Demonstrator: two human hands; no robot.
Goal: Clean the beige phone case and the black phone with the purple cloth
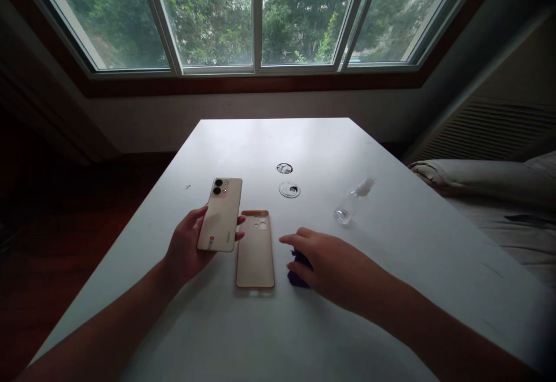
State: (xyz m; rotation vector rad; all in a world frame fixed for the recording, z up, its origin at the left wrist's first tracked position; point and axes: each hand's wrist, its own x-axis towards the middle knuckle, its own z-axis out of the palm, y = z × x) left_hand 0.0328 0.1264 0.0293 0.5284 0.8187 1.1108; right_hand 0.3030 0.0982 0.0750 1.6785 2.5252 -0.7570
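A smartphone [222, 214] with a pale gold back rests in my left hand [187, 246]. My thumb lies along one long side and fingertips show at the other. Its camera lenses face up at the top left corner. Just right of it, a beige phone case [255, 254] lies on the table with its hollow side up and camera cutouts at the far end. Over a crumpled dark purple cloth [299, 277], my right hand [310, 254] hovers or touches, with thumb and index finger apart. The hand partly covers the cloth, and its other fingers are mostly hidden.
A clear spray bottle [347, 207] lies on its side at the right of the white table [269, 335]. Two round cable-hole fittings [289, 189] are toward the back. A small scrap [187, 186] lies at the left. Beyond stands a window [256, 22]; bedding [490, 196] is at the right.
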